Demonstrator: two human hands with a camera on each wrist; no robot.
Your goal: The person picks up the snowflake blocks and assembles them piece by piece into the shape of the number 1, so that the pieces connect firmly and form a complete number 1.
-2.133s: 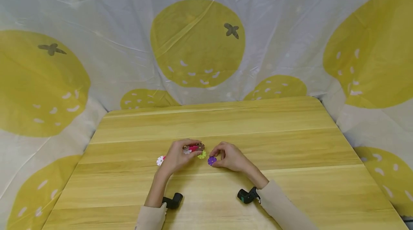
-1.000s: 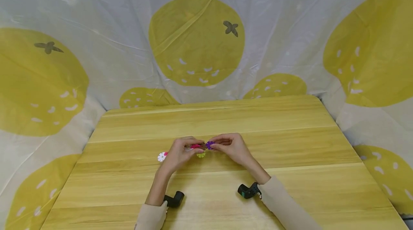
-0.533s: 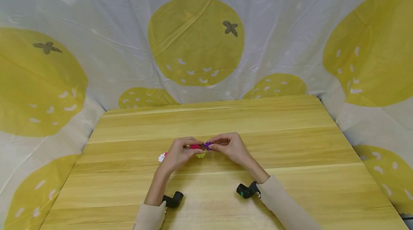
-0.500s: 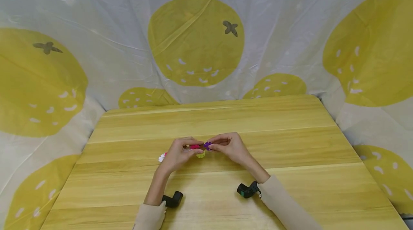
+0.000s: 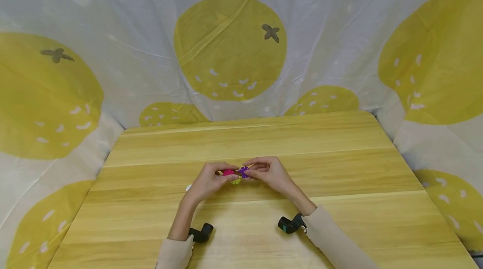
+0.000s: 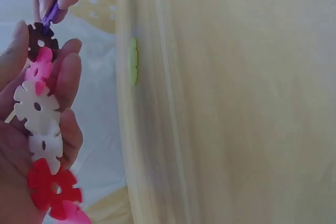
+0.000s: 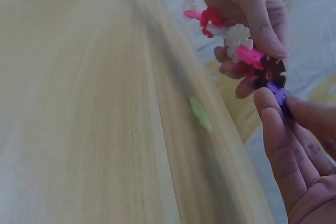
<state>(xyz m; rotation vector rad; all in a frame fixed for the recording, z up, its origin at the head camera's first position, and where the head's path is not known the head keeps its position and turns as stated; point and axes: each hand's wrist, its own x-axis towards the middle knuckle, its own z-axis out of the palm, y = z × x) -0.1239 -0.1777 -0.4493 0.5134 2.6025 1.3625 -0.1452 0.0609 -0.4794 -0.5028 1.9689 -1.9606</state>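
A chain of interlocking snowflake discs runs along my left hand (image 5: 206, 182), which grips it near the brown disc (image 6: 42, 43) at its end. Behind the brown one, the left wrist view shows a pink disc (image 6: 39, 71), white discs (image 6: 37, 107), a red disc (image 6: 55, 188) and another pink piece. My right hand (image 5: 271, 173) pinches a purple disc (image 7: 278, 94) between thumb and fingers. Its edge meets the brown disc's edge at an angle; how deep the slots mesh cannot be told. In the head view, fingers partly cover the chain.
A yellow-green disc (image 6: 133, 61) lies loose on the wooden table (image 5: 320, 218) below the hands. Black wrist cameras (image 5: 290, 223) sit at both wrists. A curtain with yellow fruit prints (image 5: 230, 51) hangs behind the table's far edge.
My right hand has carried the purple disc up and left to the brown disc's edge. The chain in my left hand has turned slightly, and its white far end now mostly disappears behind the wrist.
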